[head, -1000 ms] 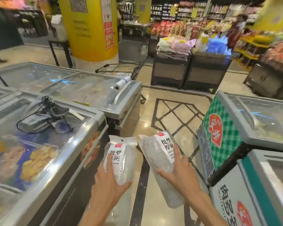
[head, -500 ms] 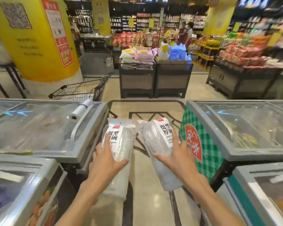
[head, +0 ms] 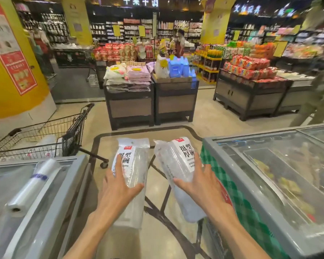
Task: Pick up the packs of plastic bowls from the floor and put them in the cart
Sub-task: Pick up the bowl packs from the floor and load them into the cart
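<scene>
I hold two clear packs of plastic bowls with white labels in front of me, above the floor of the aisle. My left hand (head: 118, 186) grips the left pack (head: 134, 163) around its middle. My right hand (head: 200, 186) grips the right pack (head: 173, 161), which tilts to the left at its top. The wire shopping cart (head: 71, 131) stands ahead on the left, behind the left freezer, with some clear plastic-wrapped goods inside. Both packs are to the right of the cart and nearer to me.
Glass-topped freezers flank me: one on the left (head: 51, 202) with a roll of plastic bags (head: 30, 187) on it, one on the right (head: 232, 161). Display stands (head: 150, 107) block the aisle ahead. A yellow pillar (head: 9, 71) rises at the left. A person (head: 318, 101) walks at the right.
I have walked forward down the aisle with both packs in hand. The cart, display stands and pillar have come closer, and the nearest freezers have slid behind me.
</scene>
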Motion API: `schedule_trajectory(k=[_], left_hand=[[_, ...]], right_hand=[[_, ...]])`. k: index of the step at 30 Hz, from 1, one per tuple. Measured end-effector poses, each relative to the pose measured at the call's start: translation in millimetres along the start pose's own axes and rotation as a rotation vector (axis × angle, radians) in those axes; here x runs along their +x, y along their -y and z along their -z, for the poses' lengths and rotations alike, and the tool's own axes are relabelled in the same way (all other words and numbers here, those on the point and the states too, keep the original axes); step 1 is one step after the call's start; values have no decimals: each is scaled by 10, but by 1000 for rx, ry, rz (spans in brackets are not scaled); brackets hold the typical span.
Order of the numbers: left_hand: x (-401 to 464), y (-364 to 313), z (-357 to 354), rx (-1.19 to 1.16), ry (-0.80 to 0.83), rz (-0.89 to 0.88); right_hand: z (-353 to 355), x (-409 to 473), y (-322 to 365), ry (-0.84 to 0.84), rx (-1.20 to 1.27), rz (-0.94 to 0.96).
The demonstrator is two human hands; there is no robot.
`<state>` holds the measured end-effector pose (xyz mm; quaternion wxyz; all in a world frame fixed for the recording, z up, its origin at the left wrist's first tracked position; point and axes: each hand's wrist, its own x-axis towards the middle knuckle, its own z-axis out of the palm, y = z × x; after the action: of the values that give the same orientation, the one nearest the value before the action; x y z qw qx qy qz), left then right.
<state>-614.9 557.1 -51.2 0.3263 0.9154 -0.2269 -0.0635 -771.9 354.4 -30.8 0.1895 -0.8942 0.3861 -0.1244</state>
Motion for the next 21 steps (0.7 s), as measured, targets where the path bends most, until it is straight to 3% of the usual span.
schedule_trajectory(k=[12, 21], left_hand=[[3563, -584, -558, -19, -61, 99], [6044, -227, -545, 21, -116, 200]], right_hand=[[-560, 3810, 456, 49, -9, 34], [-1356, 6290, 1315, 61, 84, 129]])
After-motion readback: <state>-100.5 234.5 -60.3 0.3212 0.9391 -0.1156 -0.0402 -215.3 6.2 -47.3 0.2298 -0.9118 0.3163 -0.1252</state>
